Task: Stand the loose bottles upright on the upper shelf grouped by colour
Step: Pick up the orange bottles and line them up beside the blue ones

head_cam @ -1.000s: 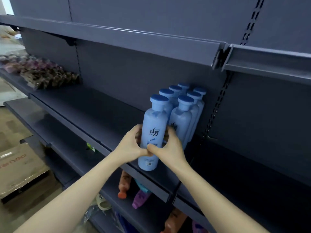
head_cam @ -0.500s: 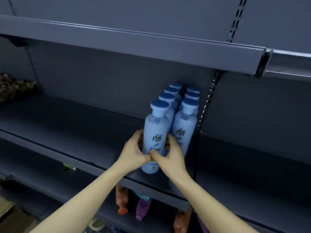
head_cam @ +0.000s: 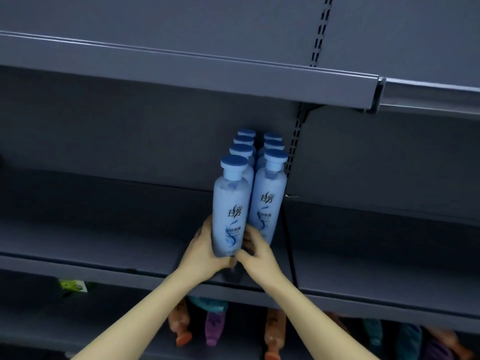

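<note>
Dark grey upper shelf (head_cam: 104, 229), slotted upright (head_cam: 294, 152), blue bottle (head_cam: 230, 203) near front edge

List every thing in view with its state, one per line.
front blue bottle, upright, cap on, gripped low by both hands.
left hand, grips the front blue bottle.
right hand, grips the same bottle.
other blue bottles, upright, capped, in two rows behind it.
lower-shelf bottles, lying down, not yet sorted.
</note>
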Motion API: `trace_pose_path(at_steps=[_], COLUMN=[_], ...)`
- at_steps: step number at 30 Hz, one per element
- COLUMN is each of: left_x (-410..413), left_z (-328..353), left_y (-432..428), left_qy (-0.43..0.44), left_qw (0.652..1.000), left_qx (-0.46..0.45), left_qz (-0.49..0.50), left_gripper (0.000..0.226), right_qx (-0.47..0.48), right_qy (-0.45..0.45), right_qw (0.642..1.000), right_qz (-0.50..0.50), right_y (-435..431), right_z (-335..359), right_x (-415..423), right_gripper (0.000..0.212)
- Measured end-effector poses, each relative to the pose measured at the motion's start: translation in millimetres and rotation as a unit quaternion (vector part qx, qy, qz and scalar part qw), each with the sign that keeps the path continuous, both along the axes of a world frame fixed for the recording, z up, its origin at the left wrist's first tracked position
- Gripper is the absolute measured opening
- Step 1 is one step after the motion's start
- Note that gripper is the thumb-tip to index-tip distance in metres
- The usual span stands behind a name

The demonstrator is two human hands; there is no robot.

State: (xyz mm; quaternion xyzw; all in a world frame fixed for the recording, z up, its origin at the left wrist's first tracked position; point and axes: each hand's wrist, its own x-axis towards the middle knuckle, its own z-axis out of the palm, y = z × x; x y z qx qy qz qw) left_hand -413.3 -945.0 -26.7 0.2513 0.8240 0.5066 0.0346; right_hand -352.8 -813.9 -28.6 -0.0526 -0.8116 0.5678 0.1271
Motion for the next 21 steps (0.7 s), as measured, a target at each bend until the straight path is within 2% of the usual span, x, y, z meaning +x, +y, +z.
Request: trace_pose_path(at_steps=[3,8,21], left_x=[1.4,-3.6,-17.0], left_z=[-3.2,6.6,16.0], left_y=[2.2,-2.5,-10.0], left_qy=[0.02,0.025,-0.036], left_qw=[1.0,0.999,0.987], left_qx=[-0.011,-0.01,-0.035], left_qz=[0.021,-0.036,-0.15], left_gripper=[0.1,0.093,0.094], right_qx=[0.025,0.056,0.121], right_qy=[0.001,0.014,0.011], right_qw=[1.0,0.997,0.985], right_qz=[-0.005,-0.045,-0.119], right_y=[-4.9,-14.9,-25.9], right_z=[-1.0,-2.4,-3.0], right_x=[1.4,-1.2,-4.1], right_gripper=[0.055,0.054,0.055])
